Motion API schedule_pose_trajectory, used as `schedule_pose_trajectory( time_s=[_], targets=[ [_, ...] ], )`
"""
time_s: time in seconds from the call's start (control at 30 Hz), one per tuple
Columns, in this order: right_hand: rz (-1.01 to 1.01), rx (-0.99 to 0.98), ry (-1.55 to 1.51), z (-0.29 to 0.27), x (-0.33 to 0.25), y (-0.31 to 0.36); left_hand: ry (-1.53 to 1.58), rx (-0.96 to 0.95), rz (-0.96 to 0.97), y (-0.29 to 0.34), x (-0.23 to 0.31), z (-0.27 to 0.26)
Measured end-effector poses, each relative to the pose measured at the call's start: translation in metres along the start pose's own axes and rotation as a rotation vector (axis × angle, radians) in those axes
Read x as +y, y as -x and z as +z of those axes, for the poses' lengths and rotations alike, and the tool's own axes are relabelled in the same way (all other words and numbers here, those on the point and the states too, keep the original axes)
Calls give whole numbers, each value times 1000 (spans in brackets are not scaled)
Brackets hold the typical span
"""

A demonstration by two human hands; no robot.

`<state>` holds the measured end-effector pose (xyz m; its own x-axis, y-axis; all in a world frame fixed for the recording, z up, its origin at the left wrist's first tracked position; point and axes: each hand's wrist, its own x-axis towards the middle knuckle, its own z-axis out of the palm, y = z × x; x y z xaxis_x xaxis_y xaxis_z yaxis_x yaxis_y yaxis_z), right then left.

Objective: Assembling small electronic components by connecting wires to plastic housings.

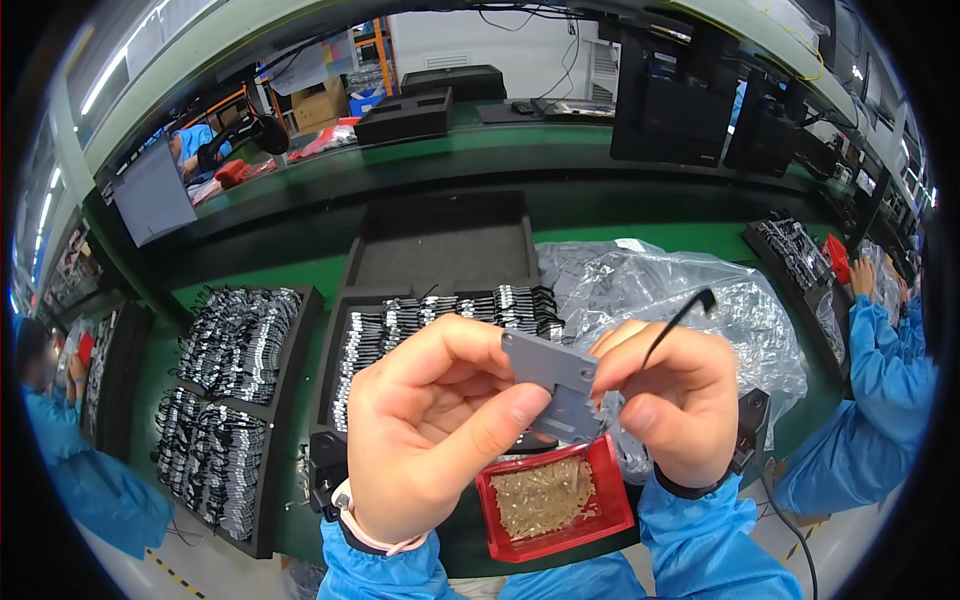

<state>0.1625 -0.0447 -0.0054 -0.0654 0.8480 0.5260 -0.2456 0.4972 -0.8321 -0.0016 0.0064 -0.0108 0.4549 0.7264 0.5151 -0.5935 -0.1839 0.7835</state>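
Note:
Held up in front of me is a flat grey plastic plate (545, 375) with small corner holes and a recess in its face. My left hand (430, 420) is closed on its left side, the thumb lying across the face. My right hand (675, 390) is closed at the plate's right edge, its fingers around a thin black cable (668, 335) whose dark end sticks up. Whether the cable is fixed to the plate is hidden by the fingers. Below the hands sits a red bin (500, 515) of small, pale yellowish pieces.
Behind the hands, a black foam tray (340, 370) holds rows of cabled metallic parts; another filled tray (290, 375) lies left. Clear plastic bags (690, 290) cover the bench at right. Co-workers in blue sleeves (870, 390) sit on both sides. A shelf with monitors (670, 110) stands beyond.

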Motion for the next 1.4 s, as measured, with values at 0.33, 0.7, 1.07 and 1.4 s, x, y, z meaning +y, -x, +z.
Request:
schedule_pose_trajectory(
  time_s=[0.33,0.7,1.07,1.4],
  targets=[
    [-44,27,39,-2,2,1,-153,60,53,1,1,6],
    [-2,94,63,0,2,2,-300,149,204,6,-4,13],
    [-56,125,178,-2,5,0,-430,156,221,6,-6,14],
    [-144,49,460,1,4,0,-413,44,118,-1,2,14]
  ],
)
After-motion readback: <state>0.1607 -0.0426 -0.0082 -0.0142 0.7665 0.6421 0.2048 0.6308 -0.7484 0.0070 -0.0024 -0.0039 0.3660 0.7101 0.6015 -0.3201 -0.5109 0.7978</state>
